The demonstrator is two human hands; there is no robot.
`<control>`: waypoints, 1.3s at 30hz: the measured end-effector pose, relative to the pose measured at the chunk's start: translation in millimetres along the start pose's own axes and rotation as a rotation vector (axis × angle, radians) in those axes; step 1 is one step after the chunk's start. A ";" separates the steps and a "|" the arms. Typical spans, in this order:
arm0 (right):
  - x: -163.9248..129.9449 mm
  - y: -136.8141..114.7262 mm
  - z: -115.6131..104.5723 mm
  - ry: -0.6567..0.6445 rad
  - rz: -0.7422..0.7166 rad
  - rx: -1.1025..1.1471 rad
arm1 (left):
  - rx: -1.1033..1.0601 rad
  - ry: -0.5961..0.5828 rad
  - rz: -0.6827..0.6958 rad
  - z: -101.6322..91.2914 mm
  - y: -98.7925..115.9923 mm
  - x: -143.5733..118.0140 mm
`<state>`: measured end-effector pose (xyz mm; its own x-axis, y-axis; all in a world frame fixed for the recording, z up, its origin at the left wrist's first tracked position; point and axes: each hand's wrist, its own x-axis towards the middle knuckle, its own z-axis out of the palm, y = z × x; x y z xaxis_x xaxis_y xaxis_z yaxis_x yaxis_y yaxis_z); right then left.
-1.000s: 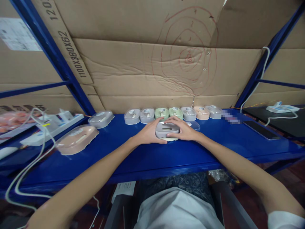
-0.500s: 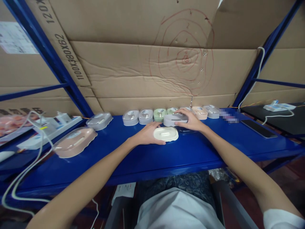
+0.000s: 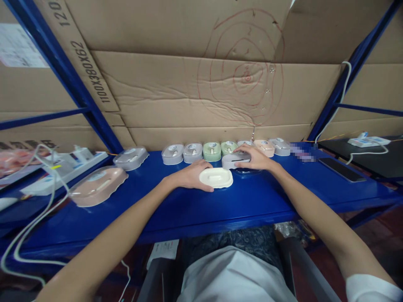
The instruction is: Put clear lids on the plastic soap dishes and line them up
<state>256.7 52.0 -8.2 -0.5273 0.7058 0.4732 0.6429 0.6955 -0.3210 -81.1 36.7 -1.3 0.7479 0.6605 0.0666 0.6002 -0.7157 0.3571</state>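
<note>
A cream oval tray lies on the blue shelf in front of me, and my left hand grips its left end. My right hand holds a grey oval lid just behind and to the right of the tray, low over a clear plastic piece. Behind both hands a row of small closed boxes in grey, green and pink lines the back of the shelf.
A larger pink box and a grey box sit at the left, near a white power strip with looping cables. A dark phone lies at the right. Cardboard walls the back.
The grey lid was on the cream tray between both hands; my right hand lifted it off and carried it back and right, then lowered it. My left hand stayed on the tray.
</note>
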 end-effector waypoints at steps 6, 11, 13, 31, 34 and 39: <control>-1.4 1.3 -1.6 -0.047 -0.018 0.005 | 0.016 -0.015 0.009 0.2 -0.8 0.1; -2.4 2.1 -0.8 -0.053 -0.025 -0.003 | 0.035 -0.013 0.003 1.1 -1.9 0.5; -2.3 1.4 -0.7 -0.056 -0.029 -0.009 | 0.041 -0.016 0.006 1.5 -2.5 0.9; -2.6 2.3 -1.9 -0.067 0.032 -0.031 | 0.068 -0.044 -0.020 -5.2 5.1 -2.2; -2.4 2.4 -2.4 -0.072 0.024 -0.035 | 0.064 -0.065 -0.036 -8.1 5.7 -4.2; -2.4 2.4 -2.4 -0.077 0.034 -0.046 | 0.065 -0.080 -0.045 -10.5 1.0 -5.7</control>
<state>260.9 51.7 -8.1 -0.5443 0.7386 0.3978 0.6851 0.6650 -0.2973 -87.8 34.6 8.5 0.7382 0.6741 -0.0237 0.6491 -0.7003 0.2970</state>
